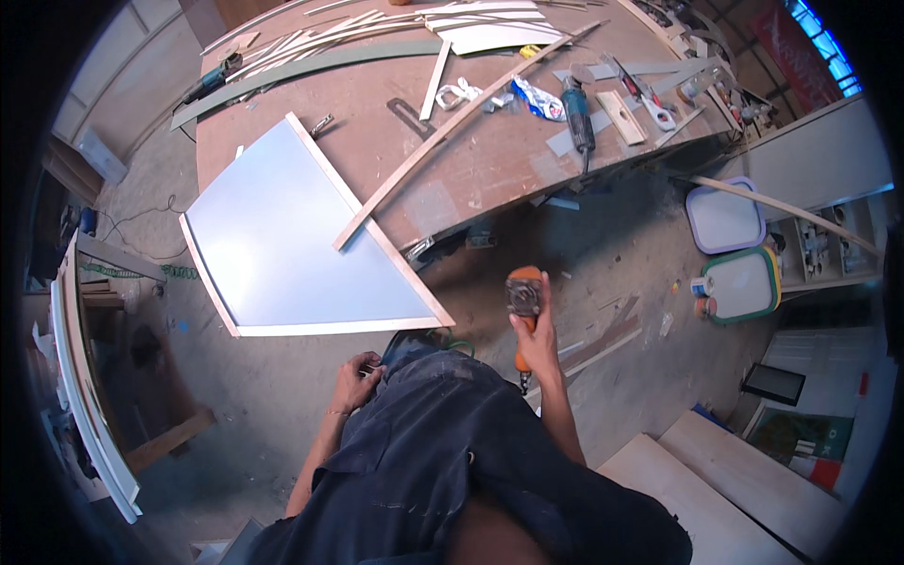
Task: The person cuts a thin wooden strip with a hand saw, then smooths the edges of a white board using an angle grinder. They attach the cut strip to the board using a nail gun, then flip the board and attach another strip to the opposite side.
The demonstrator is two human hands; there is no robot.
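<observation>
My right hand (539,331) grips an orange hand tool (521,362) with a worn grey head and a dark fitting at its lower end; I cannot make out its exact kind. It is held in front of my body, below the table's edge. By my left thigh, my left hand (356,381) is closed with curled fingers; whatever it may hold is too small to name. Ahead of it a pale panel (282,235) edged with wood strips lies partly on the table and overhangs its front. A long wooden strip (452,125) crosses the panel's right edge.
The brown workbench (273,89) carries thin wood strips (325,42), a blue angle grinder (577,118), a second power tool (217,77) and a metal clamp (420,248). Framed trays (744,285) stand at right. Boards (697,508) lie at lower right, with offcuts (603,344) on the floor.
</observation>
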